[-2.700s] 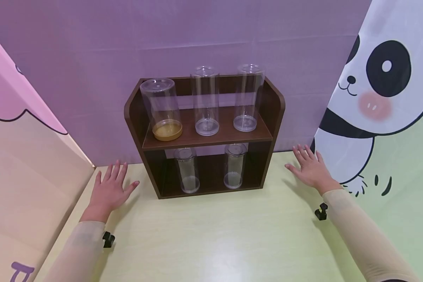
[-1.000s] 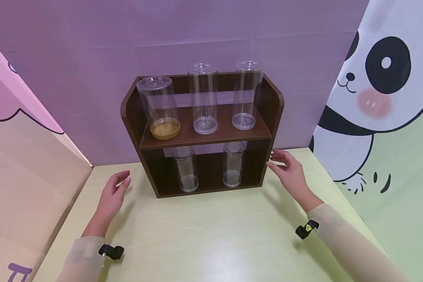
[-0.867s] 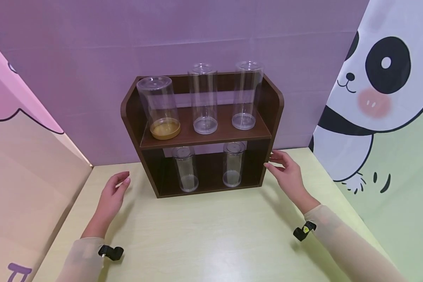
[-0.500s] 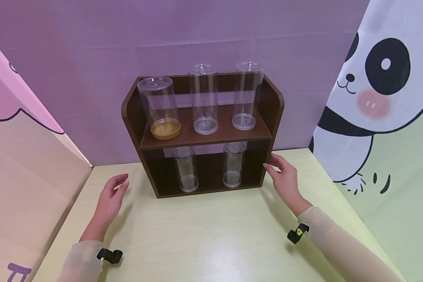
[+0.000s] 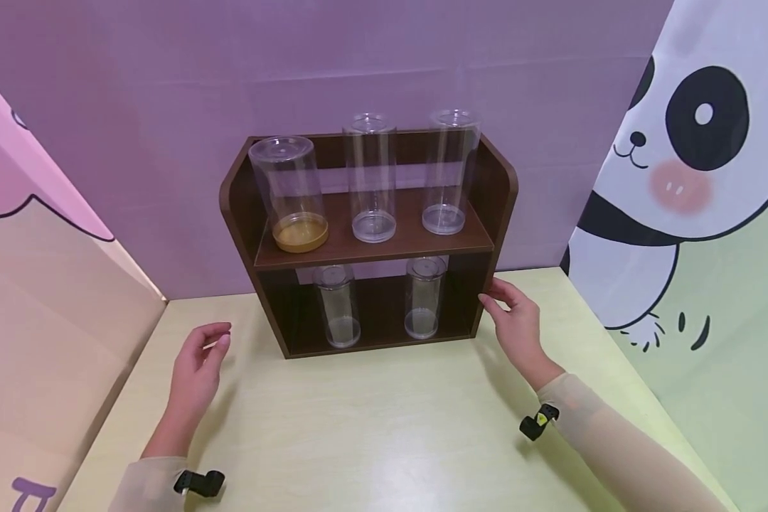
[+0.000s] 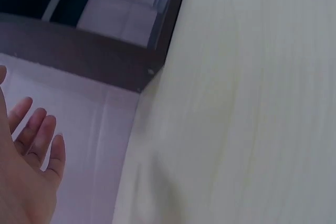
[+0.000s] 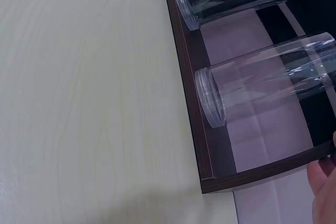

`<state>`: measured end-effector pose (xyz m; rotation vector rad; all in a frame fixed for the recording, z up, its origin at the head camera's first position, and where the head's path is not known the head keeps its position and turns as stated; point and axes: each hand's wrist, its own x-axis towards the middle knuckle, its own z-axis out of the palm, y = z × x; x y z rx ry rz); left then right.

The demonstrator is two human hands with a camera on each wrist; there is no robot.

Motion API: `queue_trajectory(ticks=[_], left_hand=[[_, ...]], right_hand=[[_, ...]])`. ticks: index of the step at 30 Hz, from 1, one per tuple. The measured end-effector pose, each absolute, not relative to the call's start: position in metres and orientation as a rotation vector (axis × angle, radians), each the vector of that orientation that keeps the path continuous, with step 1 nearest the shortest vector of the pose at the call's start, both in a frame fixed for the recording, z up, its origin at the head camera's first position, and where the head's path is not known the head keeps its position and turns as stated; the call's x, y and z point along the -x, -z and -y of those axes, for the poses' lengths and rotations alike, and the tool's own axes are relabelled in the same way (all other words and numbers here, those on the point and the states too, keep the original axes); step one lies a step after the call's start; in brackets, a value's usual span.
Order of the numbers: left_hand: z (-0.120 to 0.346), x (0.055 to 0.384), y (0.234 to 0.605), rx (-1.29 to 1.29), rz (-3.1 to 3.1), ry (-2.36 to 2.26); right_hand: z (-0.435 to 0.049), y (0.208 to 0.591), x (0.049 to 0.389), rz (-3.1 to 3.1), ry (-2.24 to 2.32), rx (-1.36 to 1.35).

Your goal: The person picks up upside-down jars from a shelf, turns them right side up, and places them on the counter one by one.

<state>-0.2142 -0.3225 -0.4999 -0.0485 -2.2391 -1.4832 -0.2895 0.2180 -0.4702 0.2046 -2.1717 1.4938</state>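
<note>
Head view: a brown shelf (image 5: 384, 253) stands on the pale counter (image 5: 358, 419), at the far side, in front of a purple wall (image 5: 166, 142). On its top board, from left to right, are a wide jar (image 5: 288, 188) with a gold-brown lid (image 5: 301, 245), a middle jar (image 5: 372, 171) and a right jar (image 5: 451, 171), all see-through and lid side down. Below stand a left small jar (image 5: 338, 306) and a right small jar (image 5: 424, 299). The right hand (image 5: 517, 327) pinches the near edge of the shelf's right side, thumb in front, other fingers outside. The left hand (image 5: 195, 373) is apart from the shelf, to its left; its fingers bend softly and hold nothing. A panda picture (image 5: 678, 142) is at the far right. At the near left, a purple mark (image 5: 33, 488) may be a letter, but it is cut off.
</note>
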Motion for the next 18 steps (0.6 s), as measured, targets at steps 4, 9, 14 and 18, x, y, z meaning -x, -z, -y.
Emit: queue_trajectory(ticks=[4, 9, 14, 18], left_hand=[[0.31, 0.205, 0.494, 0.105, 2.207, 1.546], [0.285, 0.197, 0.487, 0.227, 2.26, 1.568], [0.253, 0.199, 0.49, 0.354, 2.36, 1.545], [0.23, 0.208, 0.497, 0.366, 2.447, 1.568]], right_hand=[[-0.217, 0.47, 0.291, 2.14, -1.524, -0.222], [-0.216, 0.47, 0.291, 2.141, -1.539, -0.199], [-0.218, 0.473, 0.292, 2.151, -1.531, -0.192], [-0.218, 0.473, 0.292, 2.155, -1.524, -0.188]])
